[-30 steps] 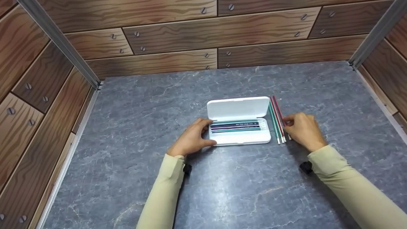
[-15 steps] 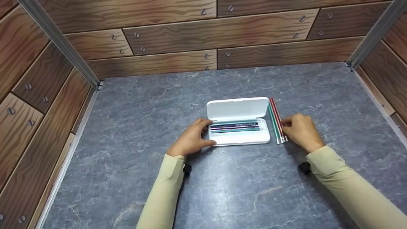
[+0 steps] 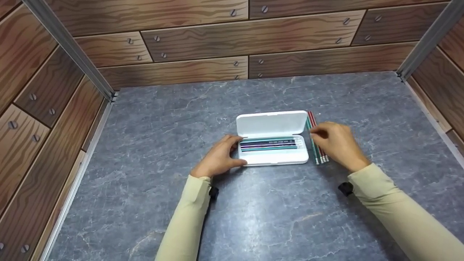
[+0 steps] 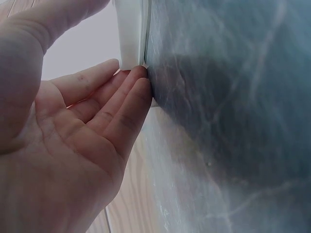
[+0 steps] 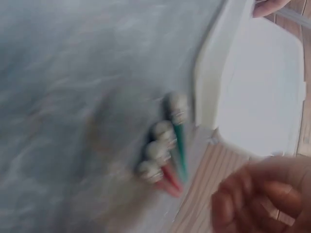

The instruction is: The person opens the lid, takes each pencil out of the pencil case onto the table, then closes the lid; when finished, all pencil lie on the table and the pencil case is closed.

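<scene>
On the grey table [image 3: 174,119] lies a white pencil case [image 3: 275,158], with its lid [image 3: 272,124] standing raised at its twelve o'clock. In the tray, a row of dark, purple and green pencils [image 3: 268,145] lies along the side near the hinge, their white ends toward three o'clock; the white floor shows toward six.

The left hand [image 3: 219,156] is at nine o'clock of the case and holds this end between thumb and fingers, which are spread to the two corners.

At three o'clock, just beside the case, four loose pencils [image 3: 316,152], green and red, lie close together, their ends toward six. The right hand [image 3: 337,141] is over them, its fingers bent toward the thumb; whether it pinches a pencil, I cannot tell.
</scene>
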Tool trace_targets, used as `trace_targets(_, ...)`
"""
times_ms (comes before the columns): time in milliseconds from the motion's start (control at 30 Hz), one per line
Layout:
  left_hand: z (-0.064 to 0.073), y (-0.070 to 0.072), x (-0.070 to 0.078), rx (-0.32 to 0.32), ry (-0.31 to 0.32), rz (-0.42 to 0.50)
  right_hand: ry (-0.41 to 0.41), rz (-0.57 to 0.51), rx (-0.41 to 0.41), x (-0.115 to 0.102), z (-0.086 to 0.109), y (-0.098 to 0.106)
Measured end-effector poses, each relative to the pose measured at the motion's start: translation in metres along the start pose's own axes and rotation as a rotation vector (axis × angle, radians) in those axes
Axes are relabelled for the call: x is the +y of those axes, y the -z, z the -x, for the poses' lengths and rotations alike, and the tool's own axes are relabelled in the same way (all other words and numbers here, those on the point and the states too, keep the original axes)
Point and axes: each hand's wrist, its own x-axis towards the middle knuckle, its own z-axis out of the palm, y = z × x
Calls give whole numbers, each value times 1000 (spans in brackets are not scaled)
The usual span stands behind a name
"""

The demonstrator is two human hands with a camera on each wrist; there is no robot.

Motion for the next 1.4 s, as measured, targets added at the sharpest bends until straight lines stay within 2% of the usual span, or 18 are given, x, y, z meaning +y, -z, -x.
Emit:
trace_targets(200,1,-2,-2,1,2,8,228,-57,-159,-18,-16,-22)
trace_targets(333,2,-7,-4,0,-2,8,312,-21,-229,-20,-21,-38)
trace_targets(533,1,-9,-2,2,-9,4,323,73,-301,-24,-19,-43)
trace_targets(900,-1,-3,0,2,-5,-7,399,147,-362,-32,-24,-40)
trace_targets(1400,-2,-2,0,-1,12,-18,475,156,-407,-30,-30,-43)
